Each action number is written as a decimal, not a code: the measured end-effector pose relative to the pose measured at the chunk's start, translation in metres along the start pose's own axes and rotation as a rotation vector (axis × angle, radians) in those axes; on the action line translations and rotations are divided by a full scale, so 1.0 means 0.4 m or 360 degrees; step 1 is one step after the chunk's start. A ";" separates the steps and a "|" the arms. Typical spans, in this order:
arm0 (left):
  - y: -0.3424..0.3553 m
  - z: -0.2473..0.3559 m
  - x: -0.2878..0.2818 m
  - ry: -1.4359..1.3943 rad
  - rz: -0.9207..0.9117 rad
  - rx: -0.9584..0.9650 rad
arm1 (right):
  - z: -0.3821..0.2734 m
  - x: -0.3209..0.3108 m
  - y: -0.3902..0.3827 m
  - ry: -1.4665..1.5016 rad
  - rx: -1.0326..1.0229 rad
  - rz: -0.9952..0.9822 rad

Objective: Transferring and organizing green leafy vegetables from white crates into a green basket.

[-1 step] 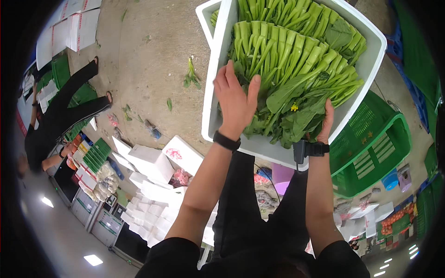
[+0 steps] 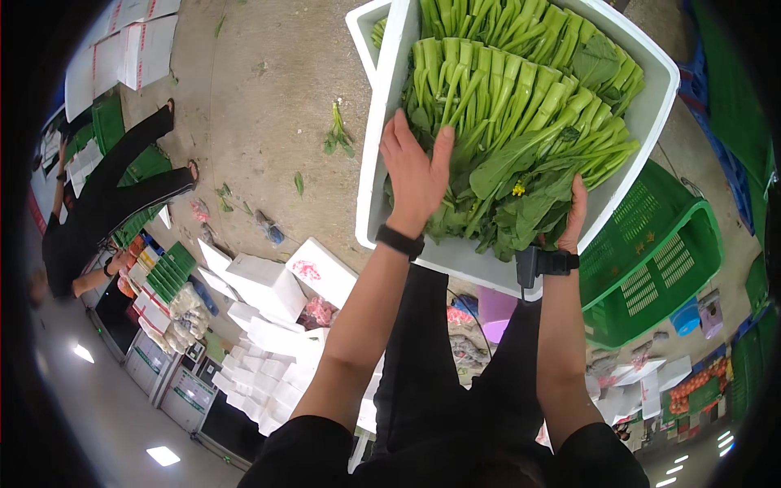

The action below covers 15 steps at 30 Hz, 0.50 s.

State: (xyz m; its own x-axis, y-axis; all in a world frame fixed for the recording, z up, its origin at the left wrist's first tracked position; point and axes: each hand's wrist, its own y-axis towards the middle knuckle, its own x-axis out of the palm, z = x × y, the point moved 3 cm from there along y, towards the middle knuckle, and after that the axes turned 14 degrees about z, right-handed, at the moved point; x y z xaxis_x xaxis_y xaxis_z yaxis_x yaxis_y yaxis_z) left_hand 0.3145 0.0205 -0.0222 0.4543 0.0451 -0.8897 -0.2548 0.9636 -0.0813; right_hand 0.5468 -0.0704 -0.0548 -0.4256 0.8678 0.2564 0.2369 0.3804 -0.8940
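Rows of choy sum [image 2: 496,89], with thick green stems and dark leaves, fill a white foam box [image 2: 372,163] in front of me. One bunch at the near side shows a small yellow flower. My left hand [image 2: 416,175] lies at the box's left wall, its fingers stretched and thumb apart, touching the leaves. Against the right side of the leafy ends, my right hand [image 2: 572,215] cups the near bunch of choy sum, its thumb up and its fingers mostly hidden by leaves. Each wrist wears a black band.
A green plastic crate [image 2: 651,268] stands right of the box. A second white box [image 2: 362,28] shows behind its far left corner. Stray leaves [image 2: 335,134] lie on the concrete floor. White foam boxes [image 2: 264,285] are piled at left; another person [image 2: 106,195] stands farther left.
My left hand has shifted very slightly toward me, its fingers a little lower along the box wall. The right hand stays at the leaves.
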 end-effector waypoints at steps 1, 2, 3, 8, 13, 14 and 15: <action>0.001 -0.031 0.030 -0.0255 -0.0058 -0.0215 | 0.002 0.007 -0.004 -0.0008 -0.0005 0.0012; 0.005 -0.012 0.044 -0.0466 -0.0191 -0.0408 | -0.005 0.005 -0.005 0.0005 -0.0009 0.0055; 0.007 0.010 0.049 -0.0470 -0.0191 -0.0409 | -0.008 0.000 -0.002 0.0003 -0.0012 0.0054; 0.039 0.032 0.057 -0.0931 -0.0414 -0.1147 | -0.009 -0.020 0.014 -0.0006 0.0024 0.0007; 0.058 0.055 0.046 -0.1378 -0.1047 -0.1182 | -0.010 -0.040 0.032 -0.0033 0.0047 -0.0072; 0.054 0.043 0.046 -0.0863 -0.0820 -0.0998 | -0.009 -0.038 0.033 -0.0044 0.0069 -0.0102; 0.053 0.035 0.043 -0.0356 -0.0586 -0.0802 | -0.003 -0.039 0.036 -0.0039 0.0070 -0.0104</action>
State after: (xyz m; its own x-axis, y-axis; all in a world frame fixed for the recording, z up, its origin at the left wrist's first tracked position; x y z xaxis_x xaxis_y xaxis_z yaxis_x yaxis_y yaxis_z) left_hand 0.3290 0.0454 -0.0330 0.7407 -0.1576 -0.6531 -0.3923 0.6877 -0.6109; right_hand 0.5577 -0.0781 -0.0713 -0.4606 0.8331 0.3062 0.1695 0.4211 -0.8910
